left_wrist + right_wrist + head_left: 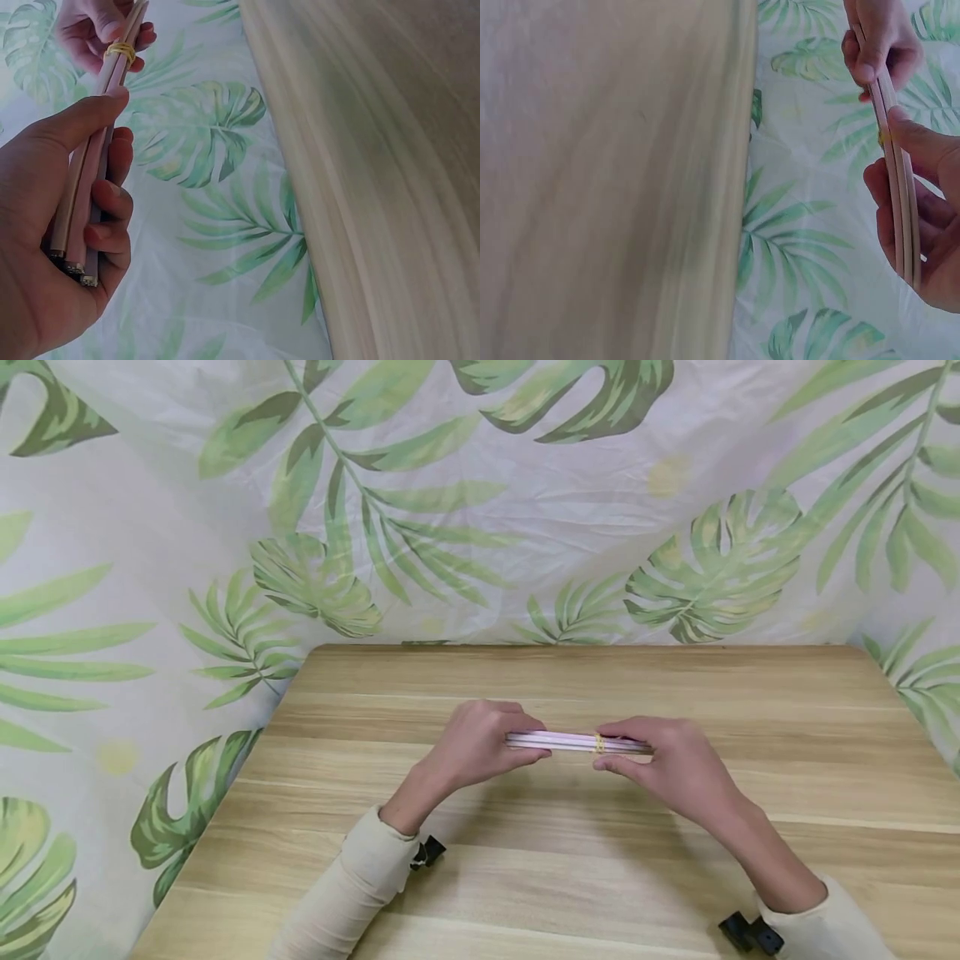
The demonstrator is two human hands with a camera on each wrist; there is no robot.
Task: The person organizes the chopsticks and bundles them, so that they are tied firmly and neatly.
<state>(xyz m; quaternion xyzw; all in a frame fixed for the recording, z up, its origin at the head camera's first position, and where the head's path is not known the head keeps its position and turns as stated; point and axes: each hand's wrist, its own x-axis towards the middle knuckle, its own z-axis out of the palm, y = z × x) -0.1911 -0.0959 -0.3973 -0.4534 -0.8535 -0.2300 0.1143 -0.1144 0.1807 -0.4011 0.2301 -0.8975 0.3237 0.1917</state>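
At frame centre, left hand (480,745) and right hand (663,760) grip the chopstick bundle (573,742); its yellow rubber band (599,743) could snap off if stretched.

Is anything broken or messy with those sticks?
Nothing stands out. The left hand and right hand hold a neat bundle of sticks level above the table, with a yellow rubber band around it near the right hand.

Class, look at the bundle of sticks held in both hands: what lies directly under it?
Under the bundle of pale pinkish sticks, bound by a yellow rubber band, is bare light wooden table. The bundle's ends are covered by the left hand and right hand.
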